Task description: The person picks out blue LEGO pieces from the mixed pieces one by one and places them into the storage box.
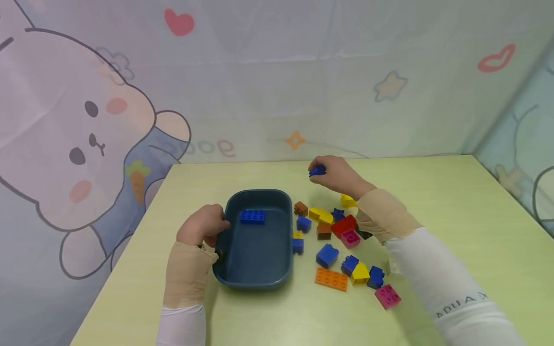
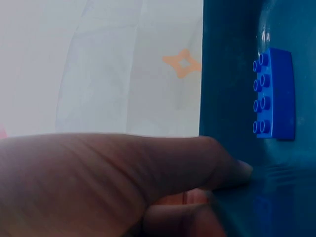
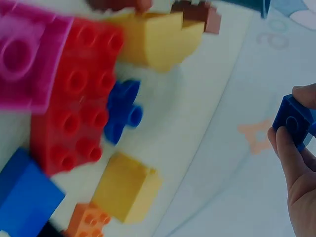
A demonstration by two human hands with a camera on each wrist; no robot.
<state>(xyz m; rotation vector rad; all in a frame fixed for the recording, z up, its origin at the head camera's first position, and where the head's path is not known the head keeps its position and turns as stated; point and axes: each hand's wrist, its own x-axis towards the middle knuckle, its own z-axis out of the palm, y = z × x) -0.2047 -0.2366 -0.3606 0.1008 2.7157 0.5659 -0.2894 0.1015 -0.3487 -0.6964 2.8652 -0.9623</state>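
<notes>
My left hand (image 1: pixel 200 225) grips the left rim of a dark blue-green tray (image 1: pixel 259 259), the thumb lying over the edge. Inside the tray, towards its back, sits a long blue brick (image 1: pixel 253 216) with two rows of studs; the left wrist view shows this brick (image 2: pixel 281 94) just past the thumb. Over the back of the table, my right hand (image 1: pixel 339 177) pinches a small blue brick (image 1: pixel 318 170) between thumb and fingers. In the right wrist view the pinched brick (image 3: pixel 292 121) shows at the right side, partly covered by the fingers.
Right of the tray lie several loose bricks: a red brick (image 1: pixel 345 225), a pink brick (image 1: pixel 350 239), a curved yellow piece (image 1: pixel 321 215), a blue star-shaped piece (image 1: pixel 338 214) and a flat orange brick (image 1: pixel 331 279). A printed cloth (image 1: pixel 268 96) hangs behind the table.
</notes>
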